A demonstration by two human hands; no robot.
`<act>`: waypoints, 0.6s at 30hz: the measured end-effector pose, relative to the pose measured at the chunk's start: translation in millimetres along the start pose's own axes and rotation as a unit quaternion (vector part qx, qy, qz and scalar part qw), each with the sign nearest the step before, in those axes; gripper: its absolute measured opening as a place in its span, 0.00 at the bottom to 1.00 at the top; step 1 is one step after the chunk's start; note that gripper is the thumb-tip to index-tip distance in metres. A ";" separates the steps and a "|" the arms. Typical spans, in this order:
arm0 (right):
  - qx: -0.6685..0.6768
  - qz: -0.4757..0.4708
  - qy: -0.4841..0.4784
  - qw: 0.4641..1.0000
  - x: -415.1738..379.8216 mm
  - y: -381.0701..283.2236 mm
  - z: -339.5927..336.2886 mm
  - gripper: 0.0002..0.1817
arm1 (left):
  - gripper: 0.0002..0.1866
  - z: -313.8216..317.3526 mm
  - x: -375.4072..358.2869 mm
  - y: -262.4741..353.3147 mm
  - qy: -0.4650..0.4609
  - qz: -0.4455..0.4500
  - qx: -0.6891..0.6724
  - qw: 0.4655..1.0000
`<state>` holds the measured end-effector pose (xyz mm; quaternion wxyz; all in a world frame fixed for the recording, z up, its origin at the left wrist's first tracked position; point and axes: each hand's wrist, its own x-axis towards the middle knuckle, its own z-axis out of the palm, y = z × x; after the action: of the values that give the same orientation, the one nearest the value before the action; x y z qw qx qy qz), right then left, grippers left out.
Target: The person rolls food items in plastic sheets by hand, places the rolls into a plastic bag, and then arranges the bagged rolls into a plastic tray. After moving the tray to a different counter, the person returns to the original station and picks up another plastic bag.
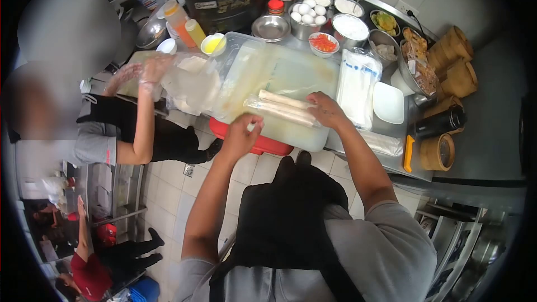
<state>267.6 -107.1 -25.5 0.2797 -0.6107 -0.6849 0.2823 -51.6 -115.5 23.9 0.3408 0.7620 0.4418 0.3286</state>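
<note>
The right hand is touching the ends of the long rolls, likely keeping them still on the board under it. The left hand is curling near their other ends. I can't tell if either is pinching.

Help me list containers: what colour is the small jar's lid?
The small jar's lid is red, best seen in the head view.
</note>
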 end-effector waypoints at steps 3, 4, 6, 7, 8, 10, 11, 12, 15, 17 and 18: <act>-0.025 -0.013 -0.061 0.998 6.9 4.8 0.6 0.15 | 0.09 13.6 61.2 0.0 -0.015 0.005 0.064 0.998; -0.015 -0.014 -0.062 0.998 8.1 8.1 1.6 0.15 | 0.08 18.1 73.0 -1.6 -0.028 0.000 0.094 0.995; 0.024 0.000 -0.084 0.996 14.2 14.1 -1.6 0.16 | 0.08 31.2 85.8 3.3 -0.027 -0.006 0.101 0.994; 0.028 -0.004 -0.082 0.996 17.3 17.6 -4.1 0.16 | 0.08 38.6 93.3 8.7 -0.023 -0.011 0.103 0.994; 0.044 -0.002 -0.080 0.996 18.5 20.7 -5.3 0.17 | 0.09 48.0 97.1 14.2 -0.025 0.059 0.110 0.992; 0.052 0.028 -0.081 0.995 20.9 15.8 -9.4 0.22 | 0.08 70.8 101.7 29.2 -0.051 0.060 0.069 0.994; 0.057 0.027 -0.081 0.995 20.4 11.6 -9.6 0.22 | 0.09 82.7 102.3 34.2 -0.059 0.046 0.041 0.996; 0.071 0.008 -0.041 0.997 19.7 7.2 -10.0 0.25 | 0.09 94.5 102.8 35.6 -0.058 0.045 0.044 0.996; 0.096 -0.026 0.000 0.995 24.7 -9.2 -17.7 0.33 | 0.09 111.9 115.8 42.0 -0.075 -0.254 -0.159 0.951; 0.099 -0.066 -0.012 0.993 25.6 -16.3 -21.1 0.37 | 0.11 109.6 119.3 55.4 -0.059 -0.311 -0.276 0.908; 0.069 -0.077 -0.007 0.995 26.1 -19.9 -20.4 0.40 | 0.11 109.0 119.5 55.3 -0.060 -0.313 -0.276 0.907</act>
<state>266.5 -82.1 3.9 0.3374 -0.5337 -0.7104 0.3108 107.7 -54.1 32.4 0.6487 0.4786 0.5281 0.2670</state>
